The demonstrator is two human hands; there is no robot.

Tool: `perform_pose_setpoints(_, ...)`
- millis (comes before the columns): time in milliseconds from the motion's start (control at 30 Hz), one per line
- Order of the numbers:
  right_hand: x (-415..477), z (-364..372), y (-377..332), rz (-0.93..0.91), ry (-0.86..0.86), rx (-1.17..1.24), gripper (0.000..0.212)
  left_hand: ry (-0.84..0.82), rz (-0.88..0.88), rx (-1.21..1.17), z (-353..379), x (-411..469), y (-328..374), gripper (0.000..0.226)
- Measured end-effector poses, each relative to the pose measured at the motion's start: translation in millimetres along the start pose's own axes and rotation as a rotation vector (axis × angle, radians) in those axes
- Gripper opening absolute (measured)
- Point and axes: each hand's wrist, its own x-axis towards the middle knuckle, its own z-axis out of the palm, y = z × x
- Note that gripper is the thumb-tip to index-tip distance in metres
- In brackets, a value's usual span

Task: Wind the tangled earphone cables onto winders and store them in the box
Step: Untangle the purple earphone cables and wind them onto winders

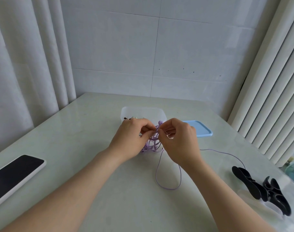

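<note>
Table holds phone, box, lid, cable, winders.

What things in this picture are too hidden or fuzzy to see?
Head view only.
Inside the box: mostly behind the left hand.
The purple cable tangle: both hands cover its middle; the right hand also hides part of the blue lid.
The phone: cut off by the left edge.
The black winders: blurred near the right edge, count unclear.

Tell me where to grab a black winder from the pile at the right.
Probably the farthest black winder, by its rounded end pointing toward the box: it juts free of the pile, its other end overlapped. Come from above-left, minding the purple cable passing beside it.
</note>
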Motion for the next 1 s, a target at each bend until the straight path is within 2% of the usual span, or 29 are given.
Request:
perform_pose_setpoints(200,-0.7,-0.8,2.9,-0.052,-0.027,-0.059,0.009,-0.065,-0.135,-0.047,2.8,1.4,-1.9,0.005)
perform_pose_setpoints(367,-0.5,-1.4,-0.8,0.055,-0.011,0.042,0.012,-0.008,-0.181,-0.088,2.3,-1.0,2.9,0.006)
perform_pose_setpoints(533,0.1,-7.0,-4.9,0.125,-0.021,0.173,0.013,-0.123,-0.373,-0.335,-1.4,-1.4,5.7,0.017)
perform_pose_setpoints(633,-0.2,-7.6,-5.2,0.111,-0.027,0.142,0.012,-0.172,-0.476,-0.325,-4.8,-0.6,9.0,0.026)
perform_pose_setpoints(733,-2.0,-4.5,-3.7,0.022,-0.006,-0.008,0.014,-0.192,-0.433,-0.284,-1.8,0.5,9.9,0.040)
perform_pose_setpoints(833,-1.7,-3.4,-0.7,-0.061,0.029,-0.136,0.011,-0.206,-0.296,-0.211,0.9,0.1,13.7,0.045)
perform_pose_setpoints(900,-0.6,-3.9,0.9,-0.041,0.073,-0.137,0.009,-0.203,-0.235,-0.174,0.2,-0.7,16.2,0.045)
perform_pose_setpoints(1000,-1.0,-2.8,-1.2,0.028,0.130,-0.088,0.010,-0.211,-0.235,-0.163,-4.6,-2.1,19.1,0.039)
